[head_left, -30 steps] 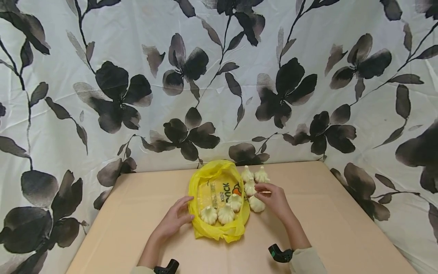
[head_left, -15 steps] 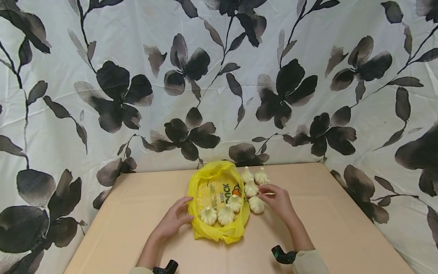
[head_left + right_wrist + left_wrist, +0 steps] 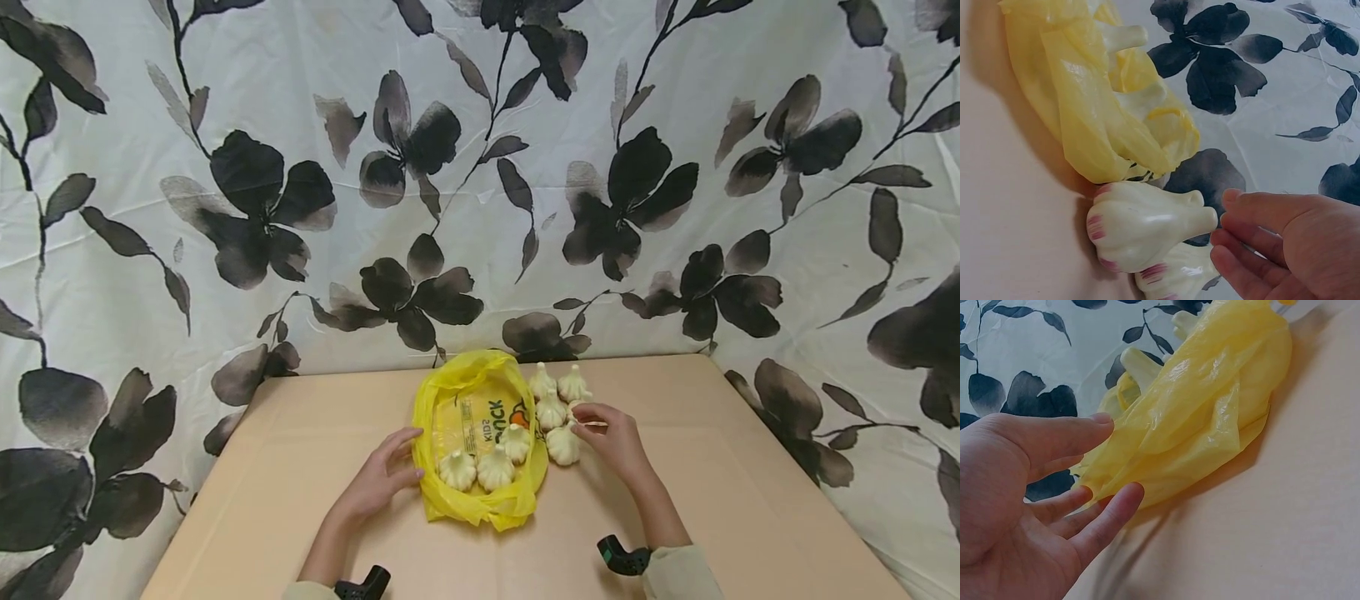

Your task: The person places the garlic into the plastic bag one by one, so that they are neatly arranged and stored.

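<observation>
"How does the yellow plastic bag (image 3: 483, 507) stand?"

"Wrinkled and glossy, its mouth gaping upward, black lettering and an orange patch visible inside."

"And the garlic bulbs in the bag (image 3: 495, 469)?"

"Three, pale cream, grouped toward its near side."

"The others?"

"The garlic bulbs outside (image 3: 564, 447) cluster along its right side, necks mostly up, one partly hidden by the right hand (image 3: 613, 442). The nearer ones have pinkish-purple streaks at the base."

"And the hands?"

"The left hand (image 3: 377, 477) has its fingers spread at the bag's left edge; the right's fingertips are by a bulb's neck, contact unclear."
</observation>
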`<move>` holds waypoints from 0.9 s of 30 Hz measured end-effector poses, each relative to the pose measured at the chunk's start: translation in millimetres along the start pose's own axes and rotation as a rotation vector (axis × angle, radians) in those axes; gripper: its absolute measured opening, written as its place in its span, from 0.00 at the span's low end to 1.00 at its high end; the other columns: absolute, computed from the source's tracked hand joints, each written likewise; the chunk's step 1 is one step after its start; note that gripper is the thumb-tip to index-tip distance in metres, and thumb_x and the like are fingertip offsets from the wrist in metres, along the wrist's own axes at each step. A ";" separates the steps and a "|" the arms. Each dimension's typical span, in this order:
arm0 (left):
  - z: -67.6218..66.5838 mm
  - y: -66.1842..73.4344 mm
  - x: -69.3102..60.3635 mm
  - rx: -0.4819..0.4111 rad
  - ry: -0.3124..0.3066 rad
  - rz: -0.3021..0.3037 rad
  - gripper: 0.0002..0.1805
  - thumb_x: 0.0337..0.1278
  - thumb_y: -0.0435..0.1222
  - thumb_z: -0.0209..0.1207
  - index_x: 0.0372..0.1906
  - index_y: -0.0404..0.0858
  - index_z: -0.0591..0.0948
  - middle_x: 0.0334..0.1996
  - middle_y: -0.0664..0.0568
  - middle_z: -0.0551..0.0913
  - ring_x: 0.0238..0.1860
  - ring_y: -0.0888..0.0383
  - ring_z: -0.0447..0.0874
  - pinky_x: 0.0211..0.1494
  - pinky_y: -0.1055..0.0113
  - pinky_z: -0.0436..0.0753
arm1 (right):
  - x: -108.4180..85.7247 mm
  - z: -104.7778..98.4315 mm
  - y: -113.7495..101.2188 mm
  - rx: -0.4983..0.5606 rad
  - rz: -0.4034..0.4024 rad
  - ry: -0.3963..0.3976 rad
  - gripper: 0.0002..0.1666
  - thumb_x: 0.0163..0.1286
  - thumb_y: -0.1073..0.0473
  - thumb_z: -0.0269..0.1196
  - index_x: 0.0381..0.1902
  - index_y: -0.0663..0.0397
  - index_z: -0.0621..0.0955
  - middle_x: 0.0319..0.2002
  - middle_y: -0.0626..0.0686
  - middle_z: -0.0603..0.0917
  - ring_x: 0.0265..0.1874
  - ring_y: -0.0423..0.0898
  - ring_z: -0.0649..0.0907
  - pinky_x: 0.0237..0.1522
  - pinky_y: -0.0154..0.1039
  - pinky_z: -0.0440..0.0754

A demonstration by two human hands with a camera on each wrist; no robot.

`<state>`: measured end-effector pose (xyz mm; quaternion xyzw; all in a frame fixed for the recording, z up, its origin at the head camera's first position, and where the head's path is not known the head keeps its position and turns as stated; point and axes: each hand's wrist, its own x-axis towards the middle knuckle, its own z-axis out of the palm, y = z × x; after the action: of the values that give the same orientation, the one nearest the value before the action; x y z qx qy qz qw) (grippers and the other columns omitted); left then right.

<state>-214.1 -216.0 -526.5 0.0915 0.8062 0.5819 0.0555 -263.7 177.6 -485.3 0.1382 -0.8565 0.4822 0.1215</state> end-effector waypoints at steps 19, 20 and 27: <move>2.5 -1.0 4.4 0.023 0.013 -0.020 0.34 0.56 0.39 0.65 0.68 0.49 0.68 0.75 0.49 0.56 0.73 0.39 0.59 0.71 0.38 0.60 | 7.9 6.3 20.7 -0.004 0.030 -0.040 0.17 0.57 0.71 0.68 0.46 0.66 0.83 0.42 0.63 0.86 0.43 0.59 0.85 0.43 0.39 0.86; 2.7 -1.6 4.5 0.022 0.014 -0.021 0.34 0.56 0.39 0.65 0.68 0.49 0.68 0.75 0.49 0.56 0.73 0.39 0.58 0.72 0.38 0.60 | 7.6 6.6 21.5 -0.007 0.039 -0.040 0.17 0.57 0.71 0.68 0.46 0.66 0.83 0.42 0.62 0.86 0.43 0.58 0.85 0.44 0.38 0.86; 2.6 -2.7 4.6 0.011 0.012 -0.009 0.34 0.56 0.38 0.66 0.68 0.47 0.69 0.75 0.45 0.56 0.75 0.38 0.52 0.72 0.37 0.58 | 8.2 11.0 27.6 0.001 0.067 -0.049 0.16 0.57 0.71 0.68 0.45 0.63 0.84 0.42 0.60 0.86 0.43 0.56 0.86 0.44 0.37 0.86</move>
<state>-218.3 -213.4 -529.8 0.0845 0.8102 0.5776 0.0528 -282.0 180.8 -509.9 0.1213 -0.8633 0.4827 0.0840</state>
